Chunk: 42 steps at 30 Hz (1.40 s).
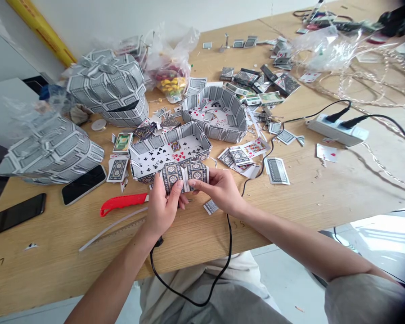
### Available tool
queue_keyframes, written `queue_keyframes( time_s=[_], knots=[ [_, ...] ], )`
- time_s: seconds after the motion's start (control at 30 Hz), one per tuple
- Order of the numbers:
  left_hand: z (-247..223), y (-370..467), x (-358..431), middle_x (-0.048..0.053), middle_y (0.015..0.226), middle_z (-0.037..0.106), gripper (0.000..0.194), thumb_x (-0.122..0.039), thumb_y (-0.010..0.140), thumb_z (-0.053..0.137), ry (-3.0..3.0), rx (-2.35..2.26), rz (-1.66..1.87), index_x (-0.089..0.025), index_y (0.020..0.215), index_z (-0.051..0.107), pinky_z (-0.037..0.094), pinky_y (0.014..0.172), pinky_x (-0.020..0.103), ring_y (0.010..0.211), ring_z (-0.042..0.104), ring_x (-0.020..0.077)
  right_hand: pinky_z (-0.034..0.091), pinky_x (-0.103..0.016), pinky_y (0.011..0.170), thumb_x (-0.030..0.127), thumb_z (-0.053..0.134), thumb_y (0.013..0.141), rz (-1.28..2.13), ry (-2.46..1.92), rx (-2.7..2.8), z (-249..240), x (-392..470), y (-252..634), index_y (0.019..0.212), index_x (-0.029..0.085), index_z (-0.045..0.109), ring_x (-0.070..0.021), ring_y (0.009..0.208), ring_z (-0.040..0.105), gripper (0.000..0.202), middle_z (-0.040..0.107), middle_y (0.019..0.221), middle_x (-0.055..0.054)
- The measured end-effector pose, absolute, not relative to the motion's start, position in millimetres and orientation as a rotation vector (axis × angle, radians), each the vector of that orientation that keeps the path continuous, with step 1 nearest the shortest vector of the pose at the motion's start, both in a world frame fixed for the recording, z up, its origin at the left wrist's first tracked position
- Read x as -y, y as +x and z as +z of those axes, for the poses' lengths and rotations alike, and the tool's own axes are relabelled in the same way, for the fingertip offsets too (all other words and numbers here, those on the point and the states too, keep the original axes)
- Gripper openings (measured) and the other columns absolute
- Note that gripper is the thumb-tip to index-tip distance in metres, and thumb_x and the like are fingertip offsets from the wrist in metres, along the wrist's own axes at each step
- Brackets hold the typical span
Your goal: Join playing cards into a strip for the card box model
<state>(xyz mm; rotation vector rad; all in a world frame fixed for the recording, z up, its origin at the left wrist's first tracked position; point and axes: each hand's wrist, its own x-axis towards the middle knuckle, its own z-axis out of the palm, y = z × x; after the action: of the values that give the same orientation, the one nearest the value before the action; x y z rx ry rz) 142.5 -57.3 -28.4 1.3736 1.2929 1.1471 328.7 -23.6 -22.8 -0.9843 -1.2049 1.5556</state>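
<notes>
Between both hands I hold a strip of folded playing cards (174, 176) with dark patterned backs and a pale seam in the middle. My left hand (164, 202) grips its left end, thumb on the front. The thumb of my right hand (221, 189) presses near the seam, with the fingers behind the right end. Just beyond the strip sits an open box made of playing cards (145, 163), club and heart faces showing inside; I cannot tell whether the strip touches it. A red-handled knife (123, 203) lies left of my left hand.
Behind stands a larger card box (219, 134). Lidded card boxes (104, 85) and two phones (84, 184) are at left. Loose cards (277, 171) and a power strip (337, 130) lie right. A black cable (230, 243) loops over the table's front edge.
</notes>
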Motion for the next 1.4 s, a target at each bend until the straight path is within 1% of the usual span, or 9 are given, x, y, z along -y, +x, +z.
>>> queue_keyframes(
  time_s=[0.2,0.27,0.43,0.57,0.73,0.83,1.07,1.27,1.4],
  knots=[
    [-19,133,54,0.001,0.081,0.071,0.031,-0.052,0.104,0.065,1.463,-1.34,1.147,-0.022,0.106,0.057,0.058,0.054,0.026,0.061,0.069,0.0149,0.058,-0.032,0.074,0.051,0.092,0.08,1.575,-0.911,1.245,-17,19,333,0.086,0.018,0.077,-0.018,0.076,0.067,0.037,0.076,0.083,-0.003],
    [-16,127,50,0.003,0.091,0.073,0.03,-0.05,0.104,0.066,1.535,-1.406,1.248,-0.02,0.108,0.063,0.061,0.065,0.027,0.074,0.072,0.0162,0.057,-0.032,0.076,0.047,0.09,0.081,1.556,-0.914,1.257,-15,16,335,0.087,0.019,0.077,-0.0184,0.077,0.066,0.032,0.075,0.084,-0.003],
    [-13,118,40,0.013,0.136,0.072,0.042,-0.042,0.101,0.072,1.863,-1.45,1.422,-0.022,0.136,0.064,0.063,0.097,0.04,0.12,0.072,0.0255,0.057,-0.034,0.081,0.038,0.09,0.075,1.631,-0.913,1.242,-14,11,337,0.083,0.02,0.076,-0.0203,0.083,0.068,0.024,0.076,0.088,-0.001],
    [-12,119,40,0.01,0.131,0.077,0.025,-0.034,0.106,0.064,2.106,-1.41,1.311,-0.023,0.128,0.073,0.056,0.113,0.046,0.125,0.071,0.0256,0.058,-0.033,0.082,0.036,0.098,0.067,1.672,-0.896,1.125,-20,9,335,0.092,0.021,0.077,-0.0192,0.083,0.069,0.036,0.078,0.093,-0.001],
    [-12,122,46,0.009,0.12,0.081,0.024,-0.033,0.108,0.059,2.033,-1.397,1.288,-0.022,0.122,0.075,0.063,0.095,0.037,0.107,0.077,0.0229,0.059,-0.032,0.089,0.036,0.098,0.073,1.695,-0.8,0.954,-27,6,336,0.101,0.021,0.076,-0.0185,0.093,0.074,0.038,0.081,0.101,-0.003],
    [-12,122,47,0.008,0.11,0.08,0.022,-0.036,0.107,0.063,1.977,-1.379,1.275,-0.021,0.119,0.074,0.063,0.081,0.031,0.092,0.076,0.0197,0.058,-0.027,0.076,0.04,0.098,0.074,1.698,-0.826,0.932,-28,4,336,0.092,0.02,0.074,-0.015,0.083,0.072,0.037,0.08,0.095,-0.002],
    [-19,119,41,0.01,0.114,0.076,0.035,-0.042,0.106,0.064,1.728,-1.377,1.345,-0.023,0.135,0.066,0.062,0.078,0.031,0.089,0.074,0.0194,0.059,-0.028,0.075,0.034,0.104,0.063,1.751,-0.841,0.871,-28,2,334,0.101,0.02,0.072,-0.014,0.071,0.071,0.053,0.076,0.077,0.002],
    [5,101,38,0.009,0.108,0.078,0.022,-0.036,0.108,0.059,1.977,-1.407,1.368,-0.022,0.105,0.076,0.06,0.087,0.035,0.1,0.073,0.0223,0.055,-0.026,0.067,0.034,0.103,0.065,1.687,-0.956,0.936,-8,-2,335,0.117,0.022,0.069,-0.0143,0.071,0.069,0.063,0.074,0.079,0.003],
    [26,55,30,0.007,0.093,0.078,0.026,-0.042,0.106,0.061,1.728,-1.543,1.432,-0.021,0.1,0.076,0.057,0.067,0.029,0.078,0.072,0.0187,0.052,-0.024,0.061,0.03,0.102,0.066,1.696,-1.023,1.001,19,-20,322,0.124,0.024,0.067,-0.0131,0.07,0.066,0.069,0.074,0.083,0.002]
  ],
)
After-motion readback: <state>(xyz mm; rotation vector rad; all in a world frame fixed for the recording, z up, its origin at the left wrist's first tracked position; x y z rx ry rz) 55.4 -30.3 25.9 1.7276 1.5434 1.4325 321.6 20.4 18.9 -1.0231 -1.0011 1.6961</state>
